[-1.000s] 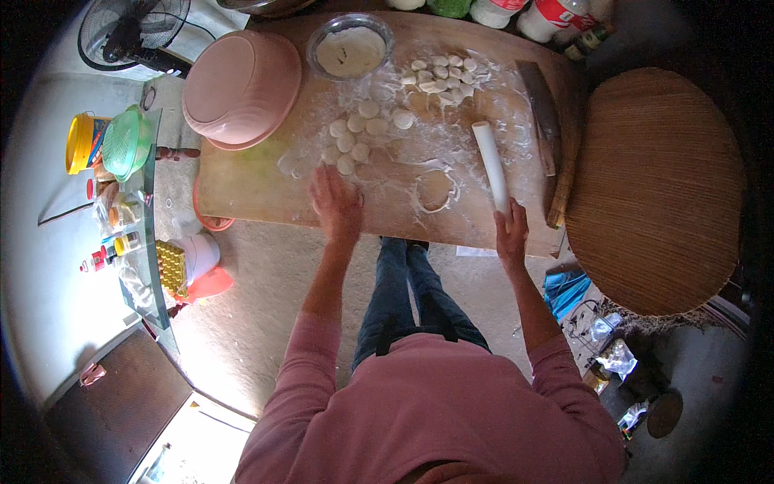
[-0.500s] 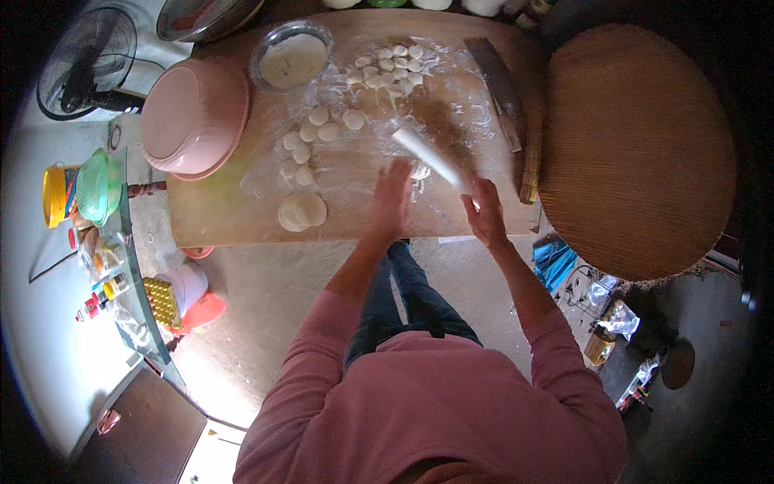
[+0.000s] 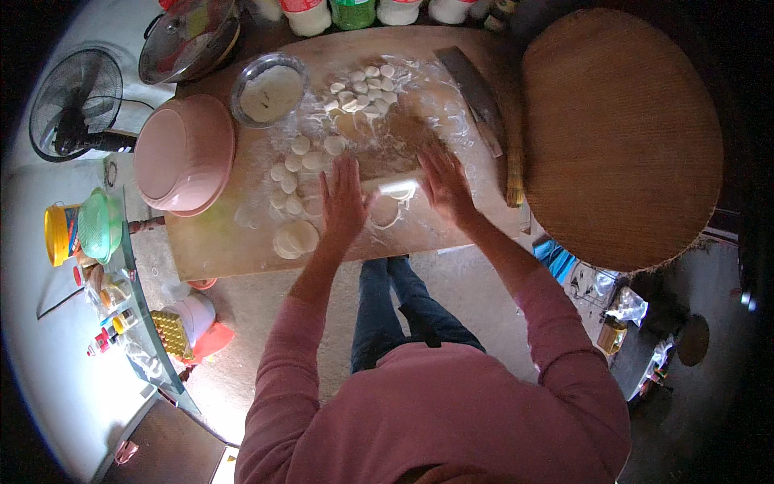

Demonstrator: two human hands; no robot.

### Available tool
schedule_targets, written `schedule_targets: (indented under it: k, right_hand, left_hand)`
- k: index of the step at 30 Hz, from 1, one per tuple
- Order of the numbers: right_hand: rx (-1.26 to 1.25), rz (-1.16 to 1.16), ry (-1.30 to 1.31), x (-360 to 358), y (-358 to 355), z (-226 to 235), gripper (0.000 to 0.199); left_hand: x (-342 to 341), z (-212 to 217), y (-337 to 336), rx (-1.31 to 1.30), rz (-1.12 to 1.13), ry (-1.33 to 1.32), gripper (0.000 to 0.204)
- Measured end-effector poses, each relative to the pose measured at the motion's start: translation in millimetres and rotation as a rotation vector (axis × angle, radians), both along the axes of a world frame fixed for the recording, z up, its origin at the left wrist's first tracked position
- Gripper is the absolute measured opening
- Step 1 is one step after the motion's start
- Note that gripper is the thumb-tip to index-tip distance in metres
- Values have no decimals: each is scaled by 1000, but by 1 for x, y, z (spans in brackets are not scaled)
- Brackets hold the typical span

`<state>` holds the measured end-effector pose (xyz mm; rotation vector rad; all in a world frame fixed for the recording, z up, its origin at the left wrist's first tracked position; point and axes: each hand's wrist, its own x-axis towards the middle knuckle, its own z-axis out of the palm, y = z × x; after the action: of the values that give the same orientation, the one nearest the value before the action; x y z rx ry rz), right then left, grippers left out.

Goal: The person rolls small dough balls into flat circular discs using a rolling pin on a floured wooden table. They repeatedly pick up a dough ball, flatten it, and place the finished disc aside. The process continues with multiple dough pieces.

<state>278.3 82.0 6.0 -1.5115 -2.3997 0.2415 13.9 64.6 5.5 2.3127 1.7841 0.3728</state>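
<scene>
A white rolling pin lies across the floured wooden board, between my two hands. My left hand rests flat over its left end, fingers stretched out. Over the right end is my right hand, likewise flat with its fingers spread. Just below the pin a thin round of dough shows, its upper edge by the pin. Left of my left hand are several small flattened dough discs and a stack of rolled dough rounds. Several cut dough pieces sit in flour farther back.
A metal bowl of flour and an upturned pink basin stand at the board's left. A dark, long-bladed tool lies at right, beside a large round woven tray. Jars line the back.
My right hand has gone from gripping one end of the tilted rolling pin to lying flat on it. The pin now lies crosswise, and my left hand has moved left onto its other end.
</scene>
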Motion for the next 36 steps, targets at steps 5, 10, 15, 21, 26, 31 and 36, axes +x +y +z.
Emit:
schedule_targets:
  k: [5,10,15,21,26,31,36]
  right_hand:
    - [131,80,48,33,-27,-27,59]
    - [1,57,-27,12,9,-5,63]
    - [-123,63,-94,42,-37,-23,63]
    - [68,138,127,18,40,-7,56]
    - [-21,156,11,46,-18,0,53]
    - [107,211,192,22,33,8,52]
    - [39,218,122,56,-14,-16,53]
  left_hand:
    - [13,7,-39,-122,-85,42,84]
    - [4,-4,0,21,2,-5,87]
    - [21,-16,-71,-20,-83,46,92]
    - [22,3,-27,-14,33,123,83]
    - [38,5,-104,-197,-67,20,80]
    - [28,-4,-42,-29,99,229,85]
    - [57,20,-111,-291,32,4,82]
